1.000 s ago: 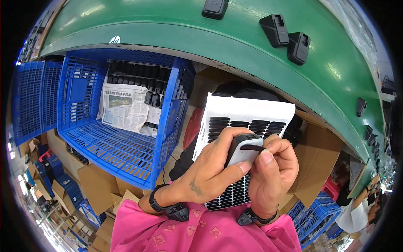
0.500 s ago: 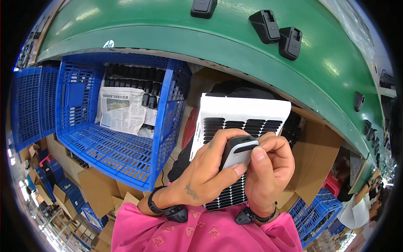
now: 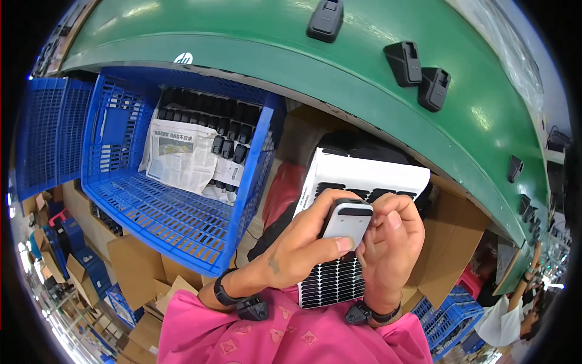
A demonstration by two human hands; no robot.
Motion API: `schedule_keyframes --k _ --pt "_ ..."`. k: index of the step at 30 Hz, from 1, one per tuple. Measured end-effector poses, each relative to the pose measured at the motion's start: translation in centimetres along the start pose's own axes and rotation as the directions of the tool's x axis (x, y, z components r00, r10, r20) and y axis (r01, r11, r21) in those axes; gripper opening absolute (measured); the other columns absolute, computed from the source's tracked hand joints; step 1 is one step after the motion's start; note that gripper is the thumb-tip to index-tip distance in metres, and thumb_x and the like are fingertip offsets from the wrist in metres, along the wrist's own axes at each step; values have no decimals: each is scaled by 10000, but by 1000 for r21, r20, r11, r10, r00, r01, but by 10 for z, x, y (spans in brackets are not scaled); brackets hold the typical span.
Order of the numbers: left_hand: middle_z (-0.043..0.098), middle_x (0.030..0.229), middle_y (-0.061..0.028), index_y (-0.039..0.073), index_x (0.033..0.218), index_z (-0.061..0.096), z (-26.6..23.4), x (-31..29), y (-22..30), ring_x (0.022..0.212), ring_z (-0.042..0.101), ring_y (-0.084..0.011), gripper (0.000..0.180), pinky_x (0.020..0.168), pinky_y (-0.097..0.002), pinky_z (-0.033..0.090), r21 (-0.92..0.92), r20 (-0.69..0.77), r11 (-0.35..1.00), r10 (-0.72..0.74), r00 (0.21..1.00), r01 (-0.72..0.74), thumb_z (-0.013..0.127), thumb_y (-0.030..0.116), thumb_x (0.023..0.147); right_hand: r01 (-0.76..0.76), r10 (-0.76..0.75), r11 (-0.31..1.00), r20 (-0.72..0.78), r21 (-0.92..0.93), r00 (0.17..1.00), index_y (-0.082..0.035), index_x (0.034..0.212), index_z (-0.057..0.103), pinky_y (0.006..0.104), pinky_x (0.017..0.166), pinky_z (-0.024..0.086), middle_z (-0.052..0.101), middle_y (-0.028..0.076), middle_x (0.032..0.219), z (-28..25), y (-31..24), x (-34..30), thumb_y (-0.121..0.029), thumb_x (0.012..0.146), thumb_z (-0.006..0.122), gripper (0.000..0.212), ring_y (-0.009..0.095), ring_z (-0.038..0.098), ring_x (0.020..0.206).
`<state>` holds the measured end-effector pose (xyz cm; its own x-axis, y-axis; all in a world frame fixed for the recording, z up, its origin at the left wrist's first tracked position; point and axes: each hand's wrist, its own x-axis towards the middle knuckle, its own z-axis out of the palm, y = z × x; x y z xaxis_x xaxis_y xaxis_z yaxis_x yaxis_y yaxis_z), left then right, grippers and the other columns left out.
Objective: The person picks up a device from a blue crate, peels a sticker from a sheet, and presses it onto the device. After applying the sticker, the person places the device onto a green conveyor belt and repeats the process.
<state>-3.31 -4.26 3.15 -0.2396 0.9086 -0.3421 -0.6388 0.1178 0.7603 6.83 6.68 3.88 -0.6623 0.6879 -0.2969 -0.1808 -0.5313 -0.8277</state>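
My left hand point(image 3: 303, 246) grips a small grey-and-black device point(image 3: 348, 227), its thumb across the lower part of the grey face. A black oval strip point(image 3: 354, 212) lies along the top of that face. Just right of the device, my right hand point(image 3: 393, 246) is closed, thumb against the curled fingers. Its fingertips are close to the device's right edge; whether they pinch anything is hidden. Beneath both hands, a white sheet point(image 3: 376, 170) with rows of black oval stickers point(image 3: 332, 284) rests over my lap.
A green bench point(image 3: 254, 65) crosses the top, bearing several black devices point(image 3: 433, 88). At left stands a blue crate point(image 3: 159, 227) with newspaper point(image 3: 179, 155) and rows of black devices point(image 3: 228, 147). Cardboard boxes point(image 3: 451, 233) are at right. Another person's arm point(image 3: 517, 298) shows far right.
The device has tilted so that its grey face shows more fully, and its port end has turned out of sight. My right fingers have shifted slightly. The view has swung a little.
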Motion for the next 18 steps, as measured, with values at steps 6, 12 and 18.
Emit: schedule_keyframes --k 6,12,18 --pt "532 1144 -98 0 1300 389 -40 -17 14 1024 534 -158 554 902 -300 417 318 49 943 92 995 -102 391 445 970 -82 98 983 89 -163 991 13 894 519 213 493 463 555 72 820 16 3 7 49 823 618 127 105 543 576" --pt "523 1115 -83 50 1362 378 -200 -31 22 1006 520 -132 505 805 -269 466 449 -435 888 122 892 98 380 378 979 66 -254 923 -471 -379 845 -100 886 551 184 483 333 528 -26 766 -65 -19 25 -192 947 553 111 42 420 582" --pt "647 930 -51 2 1226 540 -420 -28 -89 772 616 -137 541 642 -297 513 388 -782 890 180 597 240 710 327 828 -238 78 955 -625 -177 777 -112 988 546 197 536 345 547 -18 820 -183 -42 52 -488 941 525 379 72 465 665"
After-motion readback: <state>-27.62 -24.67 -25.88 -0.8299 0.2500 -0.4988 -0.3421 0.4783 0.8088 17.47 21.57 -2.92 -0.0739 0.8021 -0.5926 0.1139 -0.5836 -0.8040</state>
